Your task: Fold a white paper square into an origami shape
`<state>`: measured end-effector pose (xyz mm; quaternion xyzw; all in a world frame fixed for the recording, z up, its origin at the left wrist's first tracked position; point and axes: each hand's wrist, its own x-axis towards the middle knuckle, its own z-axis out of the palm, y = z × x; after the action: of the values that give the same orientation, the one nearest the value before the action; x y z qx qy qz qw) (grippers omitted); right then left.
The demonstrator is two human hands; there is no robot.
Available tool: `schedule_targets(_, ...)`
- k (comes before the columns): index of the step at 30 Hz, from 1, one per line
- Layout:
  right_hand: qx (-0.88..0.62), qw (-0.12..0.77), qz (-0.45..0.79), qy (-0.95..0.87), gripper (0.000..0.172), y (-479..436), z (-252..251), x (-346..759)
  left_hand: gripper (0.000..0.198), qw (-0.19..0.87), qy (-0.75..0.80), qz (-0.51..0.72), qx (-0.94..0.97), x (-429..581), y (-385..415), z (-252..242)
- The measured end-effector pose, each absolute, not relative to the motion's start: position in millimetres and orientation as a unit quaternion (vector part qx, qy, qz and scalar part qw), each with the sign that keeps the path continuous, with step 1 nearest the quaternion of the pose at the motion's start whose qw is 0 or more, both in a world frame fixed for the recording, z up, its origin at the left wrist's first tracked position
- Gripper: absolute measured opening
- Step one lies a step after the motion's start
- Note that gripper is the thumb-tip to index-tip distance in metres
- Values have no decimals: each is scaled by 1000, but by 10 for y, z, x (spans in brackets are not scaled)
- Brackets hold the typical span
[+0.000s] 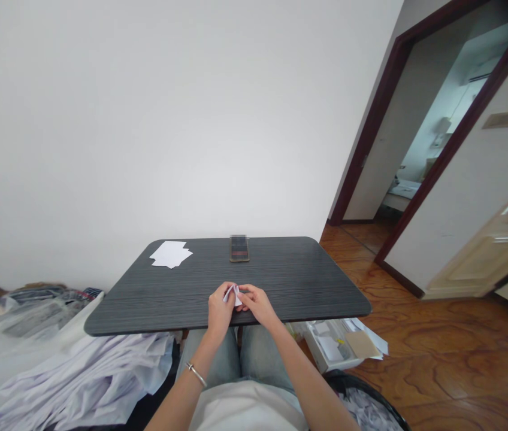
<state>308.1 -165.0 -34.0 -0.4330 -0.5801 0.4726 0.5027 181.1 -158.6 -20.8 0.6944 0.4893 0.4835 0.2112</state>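
Head view, person seated at a dark table (pixel 299 281).

Hands: both are raised just over the near edge of the table, close together and fingers almost touching. The left hand (pixel 219 311) and right hand (pixel 257 303) each pinch a folded paper (pixel 231 293) between thumb and fingertips. The paper is small and white, and sits between the two hands with a pointed flap sticking up on the left side. I cannot tell whether its underside touches the table top. There is a bracelet (pixel 196 375) on the left wrist.

Handling (judgement): the paper looks very light and thin, and soft where it is a single layer but stiffer along its creases. It should not slip from dry fingertips, but it would crumple or tear easily under a hard squeeze. The best hold is probably on the folded edges and corners, with the pads of the fingers and light pressure.

On the table, well apart from the hands: a few loose white sheets (pixel 171 254) lie fanned at the far left, and a phone (pixel 239 248) lies flat at the far middle.

Containers:
- A shallow box (pixel 314 347) stands on the floor, just right of the knees and partly under the table edge. It holds white slips, a tan card and something small and yellow.
- A dark round bin (pixel 348 376) stands at the lower right. It holds crumpled white paper, and how full it is cannot be judged.

On the left of the floor is a loose heap of white sheets (pixel 87 377), not in any container.
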Motion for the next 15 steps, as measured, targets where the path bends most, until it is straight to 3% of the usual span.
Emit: schedule_targets(15, -419, 501, 500, -569, 39, -1681, -306, 3095, 24, 263, 465, 528, 661, 1806, -1559, -273)
